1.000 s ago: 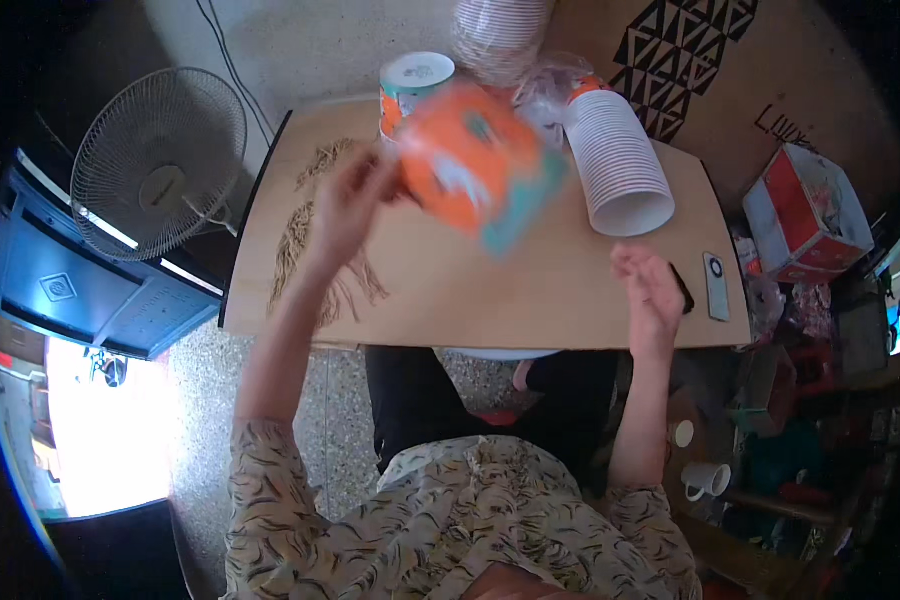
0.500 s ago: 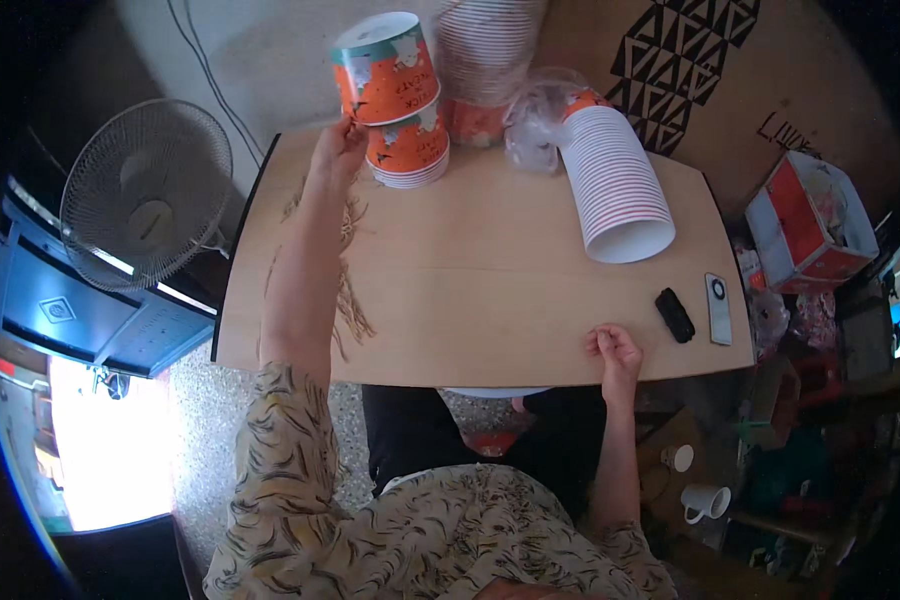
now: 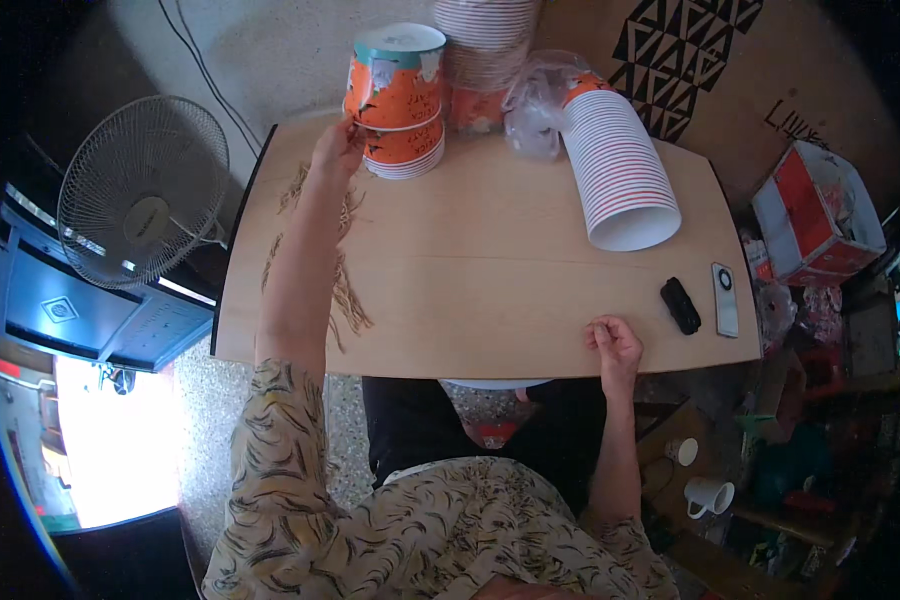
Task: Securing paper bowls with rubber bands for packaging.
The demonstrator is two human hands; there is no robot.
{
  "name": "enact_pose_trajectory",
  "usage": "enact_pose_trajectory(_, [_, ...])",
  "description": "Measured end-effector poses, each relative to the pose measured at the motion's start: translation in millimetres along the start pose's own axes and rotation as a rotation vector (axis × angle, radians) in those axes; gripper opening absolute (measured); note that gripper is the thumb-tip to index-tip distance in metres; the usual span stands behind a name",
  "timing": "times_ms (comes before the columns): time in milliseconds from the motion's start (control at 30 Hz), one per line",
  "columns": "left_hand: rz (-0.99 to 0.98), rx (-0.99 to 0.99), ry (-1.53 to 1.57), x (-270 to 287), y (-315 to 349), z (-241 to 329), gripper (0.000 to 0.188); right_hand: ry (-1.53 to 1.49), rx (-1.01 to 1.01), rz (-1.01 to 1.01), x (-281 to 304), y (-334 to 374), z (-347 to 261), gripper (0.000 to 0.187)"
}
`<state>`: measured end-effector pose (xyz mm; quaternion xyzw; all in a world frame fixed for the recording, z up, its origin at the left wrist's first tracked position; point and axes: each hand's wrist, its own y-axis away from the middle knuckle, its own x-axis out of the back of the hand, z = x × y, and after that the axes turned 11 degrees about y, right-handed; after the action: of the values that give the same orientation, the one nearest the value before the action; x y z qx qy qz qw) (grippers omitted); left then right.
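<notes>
Orange paper with a teal band covers the upper tub [image 3: 395,88], which stands upside down, its white base upward, just right of the fingers of the left hand [image 3: 337,152]. Those fingers pinch its white rim at the near left side. Directly beneath that grip, and slightly to its right, is the lower stack of matching tubs [image 3: 403,150], also inverted, with several white rims showing at the bottom.

Farther right of the left fingers rises a plastic-wrapped stack of tubs [image 3: 484,45], followed by a crumpled clear bag [image 3: 535,112]. Below these fingers, on both sides of the forearm, brown twisted strands [image 3: 346,295] lie on the wooden table [image 3: 470,315].

Near the table's front edge, the fingers of the right hand [image 3: 618,348] curl loosely closed, with nothing visible in them. Just right of them lies a small black object [image 3: 681,306], then a silver handset-like item [image 3: 725,300]. Well beyond these fingers, a long nested row of white-rimmed tubs [image 3: 625,165] lies on its side, open end toward them.
</notes>
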<state>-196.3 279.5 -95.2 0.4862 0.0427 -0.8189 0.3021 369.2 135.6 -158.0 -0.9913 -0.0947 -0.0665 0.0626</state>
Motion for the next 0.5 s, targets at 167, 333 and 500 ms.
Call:
enact_pose_trajectory(167, [-0.076,0.008,-0.103,33.7,-2.5,-9.6,0.017,0.008,0.007,-0.009,3.4,0.3,7.0,0.01])
enact_pose_trajectory(333, [0.02,-0.531,-0.734,35.4,17.4,28.3,0.039,0.014,-0.024,-0.024,-8.1,-1.6,-1.1,0.011])
enact_pose_trajectory(500, [-0.278,-1.149,-1.128,-65.9,73.6,13.0,0.041,0.047,-0.02,0.015,0.8,0.3,0.0,0.012])
